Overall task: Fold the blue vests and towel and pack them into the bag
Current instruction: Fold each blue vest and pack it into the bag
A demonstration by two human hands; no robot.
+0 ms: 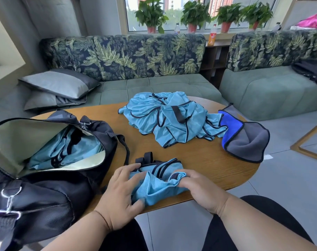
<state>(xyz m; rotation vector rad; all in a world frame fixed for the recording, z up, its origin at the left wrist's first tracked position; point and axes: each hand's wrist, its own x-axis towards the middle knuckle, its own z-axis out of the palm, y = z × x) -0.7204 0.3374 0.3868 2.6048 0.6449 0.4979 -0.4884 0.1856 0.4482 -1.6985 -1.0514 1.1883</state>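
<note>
Blue, thin and shiny, the vest [156,180] being folded lies at the near edge of the wooden table [199,160]. It is bunched into a small, lumpy bundle with black trim. The left hand [121,192] grips its left side, fingers over the top and thumb tucked under the near corner. The right hand [195,185] pinches the right end with curled fingers.

The step looks like the last squeeze before packing. To do it well, the person should press the bundle flat, tuck in the loose edges, and hold it from both sides so the slippery cloth does not spring open on the way to the bag.

On the left, the black bag [45,178] sits unzipped with a pale lining, and blue vests [67,151] already lie inside. A messy pile of vests [165,118] waits in the middle of the table. Next to that pile, touching it, is the towel [244,136], soft and fuzzy, grey and bright blue, with a dark edge. It hangs a little over the table's far right side.
</note>
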